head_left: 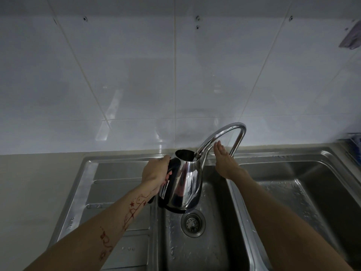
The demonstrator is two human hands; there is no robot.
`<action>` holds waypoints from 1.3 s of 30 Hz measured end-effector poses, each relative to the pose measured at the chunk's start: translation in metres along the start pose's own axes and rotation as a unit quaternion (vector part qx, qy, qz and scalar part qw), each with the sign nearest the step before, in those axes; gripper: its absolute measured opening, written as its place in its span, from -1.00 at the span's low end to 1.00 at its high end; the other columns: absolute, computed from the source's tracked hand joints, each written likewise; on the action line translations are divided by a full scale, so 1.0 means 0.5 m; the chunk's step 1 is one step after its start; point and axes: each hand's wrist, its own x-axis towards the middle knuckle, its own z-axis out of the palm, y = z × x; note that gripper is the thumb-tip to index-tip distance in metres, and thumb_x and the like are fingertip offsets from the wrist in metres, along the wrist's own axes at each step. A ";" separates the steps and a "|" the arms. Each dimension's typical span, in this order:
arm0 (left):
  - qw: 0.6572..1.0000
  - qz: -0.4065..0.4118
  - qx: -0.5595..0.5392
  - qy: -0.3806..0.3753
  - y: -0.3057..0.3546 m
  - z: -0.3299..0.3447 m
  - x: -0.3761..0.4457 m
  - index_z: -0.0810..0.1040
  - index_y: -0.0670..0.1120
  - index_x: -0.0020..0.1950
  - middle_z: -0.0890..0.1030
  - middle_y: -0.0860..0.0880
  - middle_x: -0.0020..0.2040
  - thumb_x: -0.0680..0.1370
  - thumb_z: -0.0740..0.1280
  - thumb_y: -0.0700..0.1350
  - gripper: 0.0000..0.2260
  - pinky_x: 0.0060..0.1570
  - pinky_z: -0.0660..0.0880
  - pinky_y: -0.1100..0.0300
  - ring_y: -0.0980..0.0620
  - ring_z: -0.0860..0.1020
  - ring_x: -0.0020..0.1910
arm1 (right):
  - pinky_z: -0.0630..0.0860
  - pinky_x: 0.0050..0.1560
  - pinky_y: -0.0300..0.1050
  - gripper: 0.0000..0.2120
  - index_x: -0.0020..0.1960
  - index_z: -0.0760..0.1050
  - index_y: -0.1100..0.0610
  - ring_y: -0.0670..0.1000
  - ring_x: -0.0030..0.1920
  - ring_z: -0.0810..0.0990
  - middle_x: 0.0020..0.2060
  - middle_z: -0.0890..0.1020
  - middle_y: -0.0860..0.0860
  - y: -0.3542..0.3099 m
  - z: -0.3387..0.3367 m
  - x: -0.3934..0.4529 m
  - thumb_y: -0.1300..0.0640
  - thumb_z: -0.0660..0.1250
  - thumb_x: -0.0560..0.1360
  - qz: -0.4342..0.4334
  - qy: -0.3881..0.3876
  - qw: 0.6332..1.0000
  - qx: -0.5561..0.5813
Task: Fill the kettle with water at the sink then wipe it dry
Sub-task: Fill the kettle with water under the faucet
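A shiny steel kettle point(187, 184) with a black handle and base hangs over the middle sink basin point(211, 249), its lid off and its mouth open right under the faucet spout. My left hand point(155, 174) is closed around the black handle. The curved chrome faucet point(224, 132) arches from behind the sink down into the kettle's opening. My right hand point(224, 161) reaches up beside the faucet's upright pipe, fingers straight and close together, holding nothing. Whether water is flowing cannot be made out.
A round drain strainer point(193, 222) lies just below the kettle. A ribbed draining board point(121, 192) is on the left, a second wet basin point(297, 184) on the right. White wall tiles rise behind. A purple cloth point(351, 39) hangs at the upper right.
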 end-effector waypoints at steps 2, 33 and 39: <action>1.000 -0.001 -0.004 -0.001 0.001 0.000 0.000 0.55 -0.16 -0.27 0.49 0.00 -0.53 0.58 0.20 0.03 -0.64 -0.55 0.34 0.27 0.11 0.38 -0.63 | -0.07 0.54 0.11 -0.24 0.55 -0.30 0.22 0.18 0.56 -0.19 0.55 -0.26 0.16 0.001 -0.001 0.000 0.39 0.12 0.54 0.003 -0.007 1.000 -0.001; 0.999 -0.019 -0.031 0.012 -0.011 -0.031 -0.017 0.55 -0.18 -0.34 0.51 -0.01 -0.55 0.56 0.23 0.03 -0.62 -0.54 0.34 0.25 0.09 0.38 -0.63 | -0.09 0.52 0.16 -0.23 0.54 -0.33 0.21 0.24 0.55 -0.24 0.55 -0.30 0.15 -0.004 -0.009 0.008 0.39 0.12 0.55 0.020 -0.049 0.999 0.010; 0.999 -0.018 -0.026 0.011 -0.009 -0.031 -0.013 0.53 -0.16 -0.38 0.50 -0.01 -0.55 0.55 0.23 0.03 -0.62 -0.53 0.33 0.25 0.09 0.38 -0.63 | -0.08 0.52 0.16 -0.24 0.54 -0.32 0.21 0.23 0.55 -0.23 0.55 -0.30 0.15 -0.002 -0.007 0.007 0.38 0.12 0.56 0.017 -0.044 0.999 0.010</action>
